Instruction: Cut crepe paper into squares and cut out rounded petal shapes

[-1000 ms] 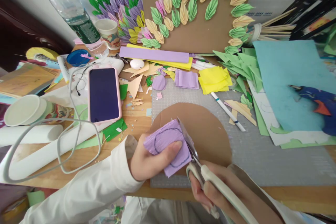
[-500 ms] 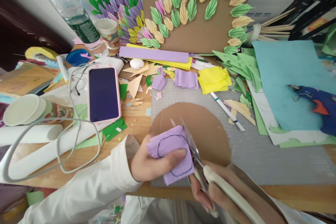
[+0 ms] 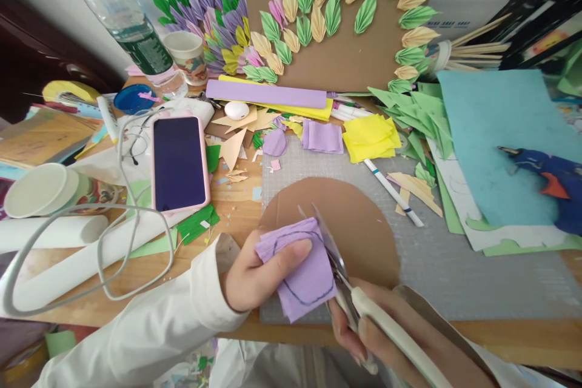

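A stack of purple crepe paper (image 3: 309, 285) with a dark rounded outline drawn on it is pinched in my left hand (image 3: 254, 273), thumb on top. My right hand (image 3: 386, 315) grips white-handled scissors (image 3: 339, 264), its fingers in the handles. The blades are slightly apart at the paper's right edge, their tips pointing up and away from me. Below both hands lies a round piece of brown cardboard (image 3: 345, 212) on a grey cutting mat (image 3: 450, 279). Beyond it are more purple paper pieces (image 3: 322, 136) and a yellow paper stack (image 3: 370, 136).
A phone (image 3: 179, 163), a white cable (image 3: 107, 242) and a paper cup (image 3: 43, 191) occupy the left side. A bottle (image 3: 140, 42) stands behind them. A marker (image 3: 393, 194), blue paper (image 3: 495, 133) and a glue gun (image 3: 545, 176) lie right. Cardboard with folded paper leaves (image 3: 331, 60) stands behind.
My left thumb has shifted slightly left and up on the purple paper, uncovering more of the drawn outline. The scissors have stayed almost in place.
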`<state>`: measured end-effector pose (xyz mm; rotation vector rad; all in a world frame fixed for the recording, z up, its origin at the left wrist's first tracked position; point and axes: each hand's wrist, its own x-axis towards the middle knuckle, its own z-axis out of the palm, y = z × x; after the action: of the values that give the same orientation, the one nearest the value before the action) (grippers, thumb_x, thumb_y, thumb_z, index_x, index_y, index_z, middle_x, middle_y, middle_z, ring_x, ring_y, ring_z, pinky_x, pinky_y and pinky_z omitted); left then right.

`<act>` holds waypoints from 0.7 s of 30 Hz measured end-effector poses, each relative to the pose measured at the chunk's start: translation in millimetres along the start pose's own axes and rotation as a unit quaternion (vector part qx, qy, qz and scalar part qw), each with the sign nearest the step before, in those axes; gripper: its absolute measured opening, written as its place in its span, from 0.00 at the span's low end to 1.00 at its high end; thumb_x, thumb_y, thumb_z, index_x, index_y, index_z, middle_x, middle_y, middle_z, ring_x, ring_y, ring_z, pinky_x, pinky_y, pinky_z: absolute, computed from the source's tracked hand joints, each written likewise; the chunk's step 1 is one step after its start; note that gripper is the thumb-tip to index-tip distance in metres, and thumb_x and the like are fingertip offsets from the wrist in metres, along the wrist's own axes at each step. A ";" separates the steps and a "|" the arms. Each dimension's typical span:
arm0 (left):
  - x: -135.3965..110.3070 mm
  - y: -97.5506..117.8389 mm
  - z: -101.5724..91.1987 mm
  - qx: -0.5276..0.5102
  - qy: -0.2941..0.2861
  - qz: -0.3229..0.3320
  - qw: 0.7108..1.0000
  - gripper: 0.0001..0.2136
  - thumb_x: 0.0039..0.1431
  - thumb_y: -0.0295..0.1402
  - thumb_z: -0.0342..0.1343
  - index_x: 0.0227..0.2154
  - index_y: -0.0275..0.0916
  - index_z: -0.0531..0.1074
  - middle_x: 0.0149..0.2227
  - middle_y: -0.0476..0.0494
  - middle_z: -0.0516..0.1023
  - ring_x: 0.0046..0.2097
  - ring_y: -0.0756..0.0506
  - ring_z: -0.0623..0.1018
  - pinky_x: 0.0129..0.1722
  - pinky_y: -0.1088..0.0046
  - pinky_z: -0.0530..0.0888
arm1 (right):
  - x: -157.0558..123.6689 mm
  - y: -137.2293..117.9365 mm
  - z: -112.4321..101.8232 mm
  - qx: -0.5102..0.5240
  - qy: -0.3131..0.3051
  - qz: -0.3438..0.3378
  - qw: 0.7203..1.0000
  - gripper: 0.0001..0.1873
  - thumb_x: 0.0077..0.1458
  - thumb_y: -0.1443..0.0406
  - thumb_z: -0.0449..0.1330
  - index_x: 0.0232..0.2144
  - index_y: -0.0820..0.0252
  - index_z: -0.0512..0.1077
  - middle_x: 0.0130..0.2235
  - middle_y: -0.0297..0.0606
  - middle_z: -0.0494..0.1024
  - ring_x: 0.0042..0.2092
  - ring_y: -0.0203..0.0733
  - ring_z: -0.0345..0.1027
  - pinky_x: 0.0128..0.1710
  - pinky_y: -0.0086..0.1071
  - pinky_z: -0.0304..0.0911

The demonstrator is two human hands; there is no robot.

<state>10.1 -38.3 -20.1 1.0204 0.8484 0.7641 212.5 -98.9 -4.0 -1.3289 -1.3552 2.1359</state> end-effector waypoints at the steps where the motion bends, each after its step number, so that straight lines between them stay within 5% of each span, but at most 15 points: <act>1: -0.3 0.0 0.1 0.003 0.004 0.001 1.000 0.21 0.60 0.47 0.53 0.19 0.38 0.64 0.17 0.51 0.62 0.21 0.52 0.61 0.18 0.76 0.59 | 0.1 -0.9 -0.1 0.001 -0.005 -0.004 1.000 0.32 0.57 0.36 0.44 0.34 0.57 0.66 0.28 0.32 0.64 0.29 0.36 0.55 0.29 0.32 0.53; 9: 0.3 1.9 -3.6 -0.003 -0.039 0.018 0.999 0.21 0.63 0.44 0.52 0.17 0.37 0.63 0.17 0.52 0.60 0.20 0.53 0.59 0.17 0.77 0.58 | 0.9 -16.0 -3.6 -0.037 -0.028 0.005 0.999 0.32 0.55 0.35 0.43 0.28 0.57 0.60 0.24 0.29 0.58 0.25 0.34 0.49 0.25 0.31 0.47; 21: 2.6 10.1 -1.2 -0.068 0.016 -0.092 0.993 0.17 0.52 0.45 0.58 0.18 0.37 0.67 0.16 0.51 0.62 0.20 0.52 0.61 0.19 0.76 0.60 | 0.6 -21.1 -3.9 -0.039 -0.040 0.019 0.998 0.34 0.53 0.33 0.42 0.30 0.56 0.62 0.27 0.31 0.61 0.28 0.36 0.53 0.29 0.33 0.51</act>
<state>8.8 -32.1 -11.6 0.7986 0.8917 0.6724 210.6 -85.4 12.6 -1.3204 -1.4707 2.2031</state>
